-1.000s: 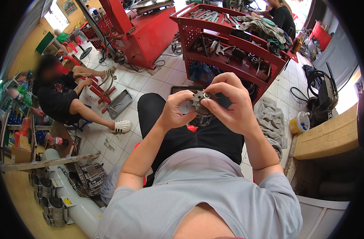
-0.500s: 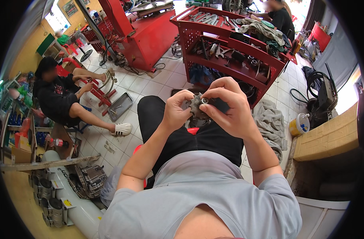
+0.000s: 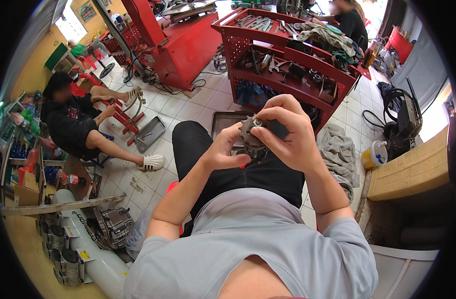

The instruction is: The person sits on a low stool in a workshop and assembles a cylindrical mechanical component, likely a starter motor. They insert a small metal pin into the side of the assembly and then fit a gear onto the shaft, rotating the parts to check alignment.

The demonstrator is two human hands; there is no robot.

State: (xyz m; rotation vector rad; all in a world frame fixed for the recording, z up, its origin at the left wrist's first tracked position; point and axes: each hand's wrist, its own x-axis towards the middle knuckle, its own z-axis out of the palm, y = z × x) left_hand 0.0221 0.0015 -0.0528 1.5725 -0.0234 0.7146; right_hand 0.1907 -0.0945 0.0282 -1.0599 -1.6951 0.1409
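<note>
Above my lap is a dark metal gear (image 3: 246,132) with blunt teeth round its rim. My left hand (image 3: 223,148) supports it from the left, fingers against and partly behind its edge, the thumb stretched away. At the gear's upper right sits a small shiny nut-like ring (image 3: 258,122). My right hand (image 3: 292,130) pinches at this ring with thumb and forefinger, the other fingers curled. A darker metal body (image 3: 254,148) shows just below the gear; whether the two are joined cannot be made out. The left fingertips are hidden.
Ahead stands a red tool trolley (image 3: 293,74) bearing wrenches and rags. A metal tray (image 3: 219,119) lies on the floor beyond my knees. At the left a seated person (image 3: 71,117) works beside another tray (image 3: 151,133). Grey cloth (image 3: 335,154) and a yellow-white bucket (image 3: 375,155) are at the right.
My left thumb has come off the gear and stretched out lower. The gear has turned to show more of its face. My right hand keeps its pinch at the ring.
</note>
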